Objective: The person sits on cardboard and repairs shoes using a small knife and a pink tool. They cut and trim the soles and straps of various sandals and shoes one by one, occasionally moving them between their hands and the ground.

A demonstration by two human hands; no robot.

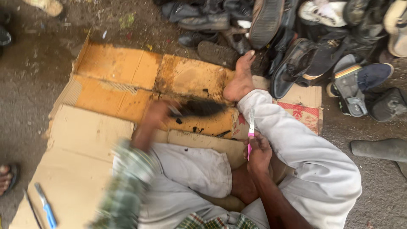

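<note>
I sit on flattened cardboard (114, 72) on the ground, legs in pale trousers, one bare foot (240, 80) stretched forward. My left hand (157, 112) is blurred with motion and grips a dark shoe brush (199, 108) low over the stained cardboard. My right hand (257, 152) rests by my right knee and holds a pink-handled utility knife (251, 127), its blade pointing up and away from me.
A heap of dark shoes and sandals (296, 34) fills the top right. A striped sandal (349, 85) and a grey shoe (379, 148) lie at the right. A blue-handled tool (46, 208) lies on the cardboard at the lower left. Another person's foot (5, 178) shows at the left edge.
</note>
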